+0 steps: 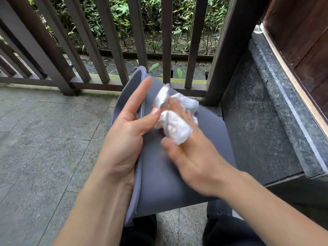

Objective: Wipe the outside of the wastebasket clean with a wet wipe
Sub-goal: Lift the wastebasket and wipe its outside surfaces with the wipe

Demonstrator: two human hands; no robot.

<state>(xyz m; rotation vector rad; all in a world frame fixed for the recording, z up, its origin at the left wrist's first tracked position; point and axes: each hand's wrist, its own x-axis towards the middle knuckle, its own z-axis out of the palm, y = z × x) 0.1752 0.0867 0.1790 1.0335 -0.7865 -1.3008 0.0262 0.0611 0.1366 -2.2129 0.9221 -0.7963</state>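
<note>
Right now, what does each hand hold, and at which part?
Left hand holds the wastebasket at its rim; right hand presses the crumpled wet wipe onto its side.

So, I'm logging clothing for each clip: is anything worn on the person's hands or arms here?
Nothing shows: the left hand and right hand are bare, without gloves, rings or a watch, and both forearms are uncovered, with no sleeve up to the frame's edge.

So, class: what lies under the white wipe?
The grey wastebasket's outer wall; the right hand presses the wipe onto it. The patch beneath is covered.
</note>
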